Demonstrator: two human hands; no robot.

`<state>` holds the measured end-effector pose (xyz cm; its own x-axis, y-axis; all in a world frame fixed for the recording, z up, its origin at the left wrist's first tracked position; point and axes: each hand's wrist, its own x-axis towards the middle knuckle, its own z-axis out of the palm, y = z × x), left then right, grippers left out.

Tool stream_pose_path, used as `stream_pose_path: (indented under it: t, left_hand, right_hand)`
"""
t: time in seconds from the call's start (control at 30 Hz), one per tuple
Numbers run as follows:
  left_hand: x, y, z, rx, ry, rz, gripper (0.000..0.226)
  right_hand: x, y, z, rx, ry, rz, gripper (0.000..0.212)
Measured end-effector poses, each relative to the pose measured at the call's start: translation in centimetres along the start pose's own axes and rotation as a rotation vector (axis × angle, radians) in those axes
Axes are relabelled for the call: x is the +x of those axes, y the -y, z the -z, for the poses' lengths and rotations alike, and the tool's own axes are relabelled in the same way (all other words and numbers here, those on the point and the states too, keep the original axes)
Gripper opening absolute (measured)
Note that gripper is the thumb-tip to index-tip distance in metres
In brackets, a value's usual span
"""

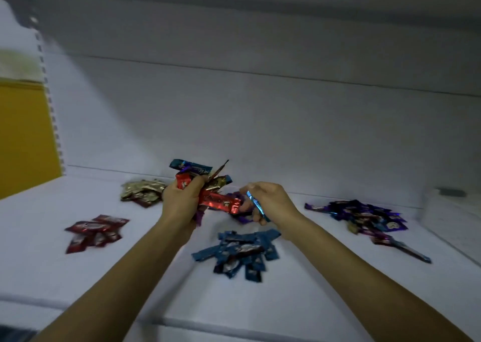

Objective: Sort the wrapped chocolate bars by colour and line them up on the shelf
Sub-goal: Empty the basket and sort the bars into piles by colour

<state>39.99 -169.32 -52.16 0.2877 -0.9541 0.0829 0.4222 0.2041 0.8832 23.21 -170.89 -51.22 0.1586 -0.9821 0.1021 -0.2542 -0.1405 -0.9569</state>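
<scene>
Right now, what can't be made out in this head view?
- Head view: count of mixed wrapped bars gripped by the left hand; the grip covers them.
- Head view: purple wrapped bars behind the right hand pinching a thin blue wrapped bar; hand hides most.
- Head view: print on the blue wrapped pile; blurred.

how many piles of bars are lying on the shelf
4: gold pile back left, red pile front left, blue pile front centre, mostly purple pile right. Purple bars half hidden behind the right hand may be a fifth.
</scene>
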Motion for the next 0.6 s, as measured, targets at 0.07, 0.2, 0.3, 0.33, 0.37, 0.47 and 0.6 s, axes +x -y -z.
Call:
stream_pose_path:
  t: [0.07, 0.2, 0.3, 0.33, 0.37, 0.47, 0.6]
  left_hand:
    - [-0.4, -0.4, 3.1, -0.006, -0.032, 0.004, 0.01]
    - [-1.7, 0.5, 5.8, -0.048, -0.094, 0.016, 0.005]
    - [-2.1, 1.4, 6.0, -0.11, -0.081, 0.06, 0.006]
    - [-2.0, 1.6, 6.0, -0.124, -0.078, 0.073, 0.005]
    - [-1.9, 1.8, 6.0, -0.119, -0.082, 0.071, 0.005]
    - [-1.7, 2.1, 6.1, -0.014, -0.096, 0.003, 0.004]
    - [-1.8, 2.2, 6.7, 0.198, -0.094, -0.175, 0.011]
  right_hand:
    - [-0.1, -0.4, -1.8, -0.162, -0.017, 0.123, 0.024]
    - [-0.8, -1.6, -3.3, -0.465, 0.133, 0.251, 0.025]
    - [-0.7, -1.5, -3.5, -0.534, 0.135, 0.232, 0.042]
    - [-0.7, -1.2, -3.7, -0.472, 0.108, 0.224, 0.045]
    - [-0.8, -0.7, -3.9, -0.372, 0.092, 0.204, 0.046]
    - [-0.6, 0.9, -4.9, -0.217, 0.121, 0.147, 0.054]
    - [0.0, 1.5, -6.3, -0.242, 0.149, 0.126, 0.031]
